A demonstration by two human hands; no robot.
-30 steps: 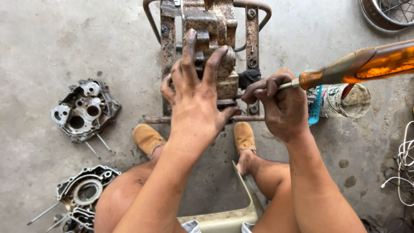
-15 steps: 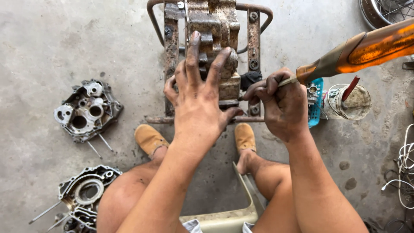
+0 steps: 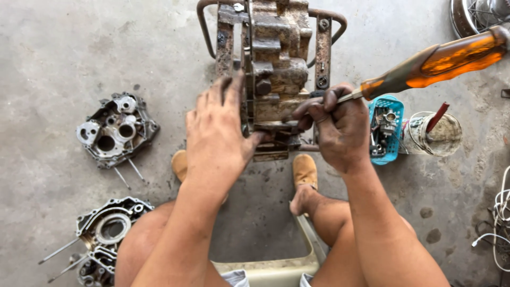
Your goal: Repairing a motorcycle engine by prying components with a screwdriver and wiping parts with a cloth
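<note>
Two grey metal engine casings with studs (image 3: 103, 234) on concrete floor (image 3: 53, 53) at left, left hand (image 3: 218, 135) fingers spread flat on one rusty engine block (image 3: 276, 69), right hand (image 3: 340, 125) fingers curled round one orange-handled screwdriver (image 3: 430, 66), one rusty steel stand (image 3: 323, 48) under block, one blue basket (image 3: 387, 130), one glass jar (image 3: 438, 135) beyond.

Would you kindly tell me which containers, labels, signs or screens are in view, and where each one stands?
Blue basket: right of the right hand, rectangular, slotted plastic, holding small metal parts.
Clear jar: right of the basket, round, cloudy, a red-handled tool inside.
No labels, signs or screens show.
</note>
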